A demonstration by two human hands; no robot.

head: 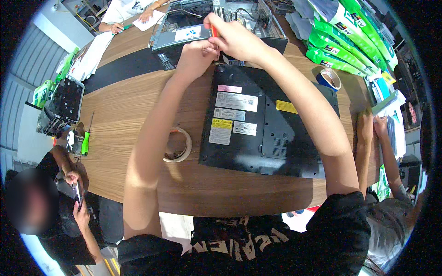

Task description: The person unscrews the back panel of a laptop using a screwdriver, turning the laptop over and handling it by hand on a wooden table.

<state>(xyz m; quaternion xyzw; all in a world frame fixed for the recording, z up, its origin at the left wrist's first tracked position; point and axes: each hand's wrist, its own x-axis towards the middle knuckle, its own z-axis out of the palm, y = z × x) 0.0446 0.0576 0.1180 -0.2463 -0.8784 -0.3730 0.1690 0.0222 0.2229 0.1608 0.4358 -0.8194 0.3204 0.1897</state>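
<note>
A black laptop (241, 155) lies upside down on the wooden table (110, 138), its underside bearing several labels. At its far left corner my right hand (229, 34) grips a screwdriver (214, 31) with an orange-red handle, held upright with its shaft pointing down. My left hand (198, 57) is closed around the lower shaft, its fingertips just above the laptop's corner; what they pinch there is hidden. Just beyond both hands stands an opened desktop computer case (179, 34) with bare metal and cables showing.
A tape roll (188, 145) lies left of the laptop, a blue-edged tape roll (329, 78) at its right. A green screwdriver (85, 143) and electronic parts (64, 103) are at the left. Green paper packs (342, 51) stand far right. Other people's hands are at the right, left and far edges.
</note>
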